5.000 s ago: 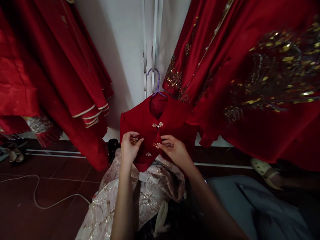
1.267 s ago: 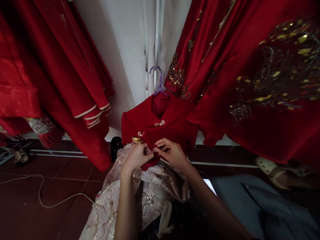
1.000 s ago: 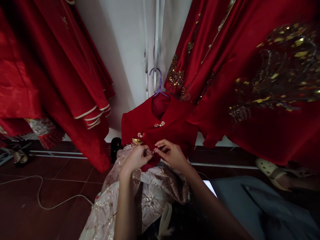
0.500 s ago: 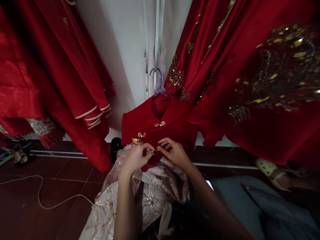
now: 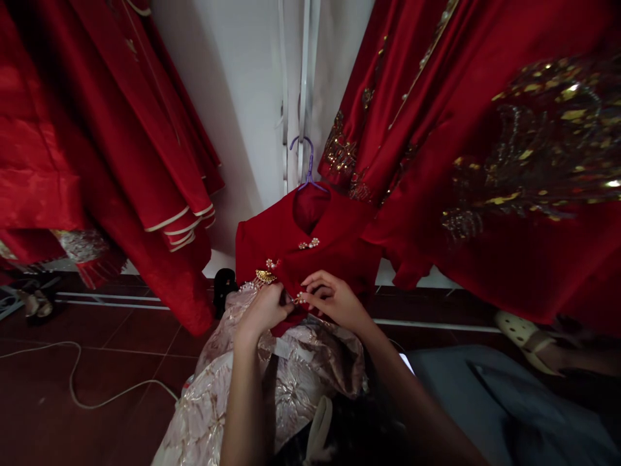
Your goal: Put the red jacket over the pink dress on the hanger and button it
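Observation:
A red top hangs on a purple hanger, its lower part over pale shiny fabric. Low on its front is a small pearl-beaded button between my hands. My right hand pinches that button with thumb and index finger, the other fingers loosely bent. Against the red cloth beside it, my left hand is closed, its fingertips partly hidden; it seems to grip the top's edge. Another beaded button sits below the neckline. A gold fan-shaped ornament lies just above my left hand.
Red garments hang to the left, and sequined red ones to the right, before a white cabinet. A white cable crosses the tiled floor. At right are a person's foot in a cream clog and grey fabric.
Both hands have shifted slightly down and left with the button. My left fingers have folded in closer to the cloth. The view has barely moved.

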Available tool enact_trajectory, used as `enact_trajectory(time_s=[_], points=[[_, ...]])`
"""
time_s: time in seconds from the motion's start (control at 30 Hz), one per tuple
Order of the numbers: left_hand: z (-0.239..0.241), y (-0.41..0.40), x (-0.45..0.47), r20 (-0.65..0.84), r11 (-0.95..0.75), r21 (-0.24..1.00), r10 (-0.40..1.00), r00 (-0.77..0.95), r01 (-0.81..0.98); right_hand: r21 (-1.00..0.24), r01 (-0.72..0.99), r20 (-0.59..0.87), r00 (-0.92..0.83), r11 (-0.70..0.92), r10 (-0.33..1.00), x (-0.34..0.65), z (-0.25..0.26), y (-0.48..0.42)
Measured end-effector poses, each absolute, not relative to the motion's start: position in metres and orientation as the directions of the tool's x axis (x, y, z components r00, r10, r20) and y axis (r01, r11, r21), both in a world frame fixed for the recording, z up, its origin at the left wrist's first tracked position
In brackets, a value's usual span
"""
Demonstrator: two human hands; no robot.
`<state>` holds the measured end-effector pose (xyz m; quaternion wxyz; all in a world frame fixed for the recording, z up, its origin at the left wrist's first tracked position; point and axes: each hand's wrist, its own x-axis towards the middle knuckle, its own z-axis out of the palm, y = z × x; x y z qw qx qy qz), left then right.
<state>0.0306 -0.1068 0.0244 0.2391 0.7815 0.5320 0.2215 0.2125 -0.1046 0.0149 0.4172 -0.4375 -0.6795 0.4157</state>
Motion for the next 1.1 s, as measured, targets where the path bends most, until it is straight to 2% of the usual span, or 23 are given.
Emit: enact_trajectory(time_s=[0.23,0.4,0.6,0.77,0.97,1.1], points=[[0.027,-0.107,0.025,0.174,-0.356,0.707,0.925,0.337,0.611,-0.876,0.306,0.334,-0.174,0.373,0.927,0.201,0.005,-0.104],[0.019,-0.103,0.023,0.153,-0.346,0.753,0.919,0.362,0.560,-0.830,0.372,0.344,-0.247,0.416,0.906,0.201,0.007,-0.106],[0.008,-0.098,0.023,0.133,-0.302,0.810,0.930,0.343,0.502,-0.788,0.448,0.386,-0.174,0.422,0.906,0.201,0.003,-0.103],[0.016,-0.101,0.024,0.113,-0.283,0.817,0.933,0.342,0.502,-0.778,0.465,0.379,-0.188,0.422,0.906,0.200,0.005,-0.104],[0.021,-0.102,0.027,0.111,-0.273,0.814,0.940,0.324,0.513,-0.811,0.437,0.297,-0.266,0.389,0.917,0.206,0.011,-0.105],[0.015,-0.100,0.027,0.096,-0.253,0.825,0.943,0.317,0.505,-0.786,0.460,0.333,-0.250,0.414,0.909,0.206,0.007,-0.103]])
